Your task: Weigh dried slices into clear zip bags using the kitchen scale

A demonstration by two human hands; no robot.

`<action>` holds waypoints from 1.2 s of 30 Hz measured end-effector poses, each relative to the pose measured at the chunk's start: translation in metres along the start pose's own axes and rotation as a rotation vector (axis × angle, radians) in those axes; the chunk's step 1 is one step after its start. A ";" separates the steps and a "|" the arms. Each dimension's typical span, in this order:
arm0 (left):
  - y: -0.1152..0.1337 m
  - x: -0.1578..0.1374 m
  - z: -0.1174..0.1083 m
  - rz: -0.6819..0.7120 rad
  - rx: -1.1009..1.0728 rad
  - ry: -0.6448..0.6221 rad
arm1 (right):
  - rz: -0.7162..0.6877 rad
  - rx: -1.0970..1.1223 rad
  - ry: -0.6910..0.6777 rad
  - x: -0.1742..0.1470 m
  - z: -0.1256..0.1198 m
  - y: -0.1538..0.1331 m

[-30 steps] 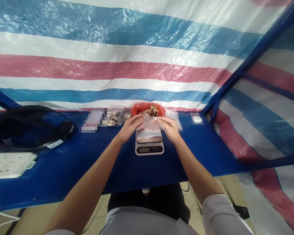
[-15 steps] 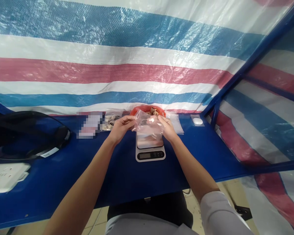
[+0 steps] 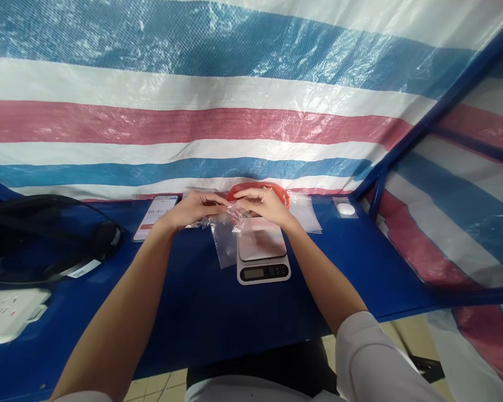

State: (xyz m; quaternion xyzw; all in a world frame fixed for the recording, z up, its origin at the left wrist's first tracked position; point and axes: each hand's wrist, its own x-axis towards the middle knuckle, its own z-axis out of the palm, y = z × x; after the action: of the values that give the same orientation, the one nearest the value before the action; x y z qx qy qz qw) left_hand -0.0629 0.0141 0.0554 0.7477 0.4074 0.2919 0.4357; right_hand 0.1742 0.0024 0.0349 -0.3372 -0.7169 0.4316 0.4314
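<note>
A clear plastic bag (image 3: 225, 243) hangs between my two hands, its upper edge pinched in the fingers of both. My left hand (image 3: 197, 207) grips it from the left, partly covering another clear bag behind. From the right, my right hand (image 3: 266, 205) holds the same edge, its fingertips close to the left ones. Below the right hand sits a white kitchen scale (image 3: 263, 273) with a shiny plate; the bag's lower part hangs over its left side. Behind the hands stands a red container (image 3: 280, 190), its contents mostly hidden by my right hand.
A phone (image 3: 156, 215) showing a timer lies left of my left hand. Flat clear bags (image 3: 305, 213) lie right of the red container, and a small white round object (image 3: 346, 209) sits farther right. A black headset (image 3: 88, 245) and a white power strip (image 3: 14, 315) occupy the left.
My hands have come closer together, and the bag has shifted left from over the scale plate and now hangs lower. The view has moved slightly.
</note>
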 end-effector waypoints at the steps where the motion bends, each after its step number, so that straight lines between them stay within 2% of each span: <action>1: -0.003 0.002 0.000 0.000 0.018 -0.001 | -0.017 -0.043 -0.011 0.001 0.000 0.003; 4: -0.013 0.009 0.005 0.032 0.074 0.050 | 0.005 -0.109 -0.014 0.003 0.000 0.012; 10: -0.015 0.011 0.020 0.182 0.404 0.440 | 0.107 -0.206 0.083 0.003 -0.002 0.020; 13: -0.006 0.009 0.030 0.196 0.477 0.523 | 0.131 -0.266 0.089 0.003 -0.005 0.019; 17: -0.004 0.012 0.045 -0.047 0.348 0.409 | 0.083 -0.315 0.065 0.003 -0.008 0.016; 20: -0.009 0.017 0.051 -0.214 0.043 0.280 | 0.021 -0.413 0.037 0.002 -0.010 0.013; 23: -0.015 0.021 0.052 -0.310 -0.260 0.213 | -0.031 -0.492 0.013 0.002 -0.011 0.009; 27: -0.018 0.024 0.050 -0.342 -0.392 0.208 | 0.014 -0.412 -0.030 0.000 -0.012 0.010; 32: -0.016 0.025 0.052 -0.300 -0.421 0.222 | 0.190 -0.155 -0.010 0.000 -0.017 0.018; 36: -0.013 0.024 0.055 -0.248 -0.391 0.179 | 0.239 -0.132 -0.006 0.001 -0.018 0.021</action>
State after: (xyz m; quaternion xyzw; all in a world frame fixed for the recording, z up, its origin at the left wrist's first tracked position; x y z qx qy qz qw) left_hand -0.0120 0.0159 0.0210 0.5646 0.4690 0.3745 0.5666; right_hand 0.1926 0.0181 0.0205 -0.4467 -0.6997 0.4328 0.3514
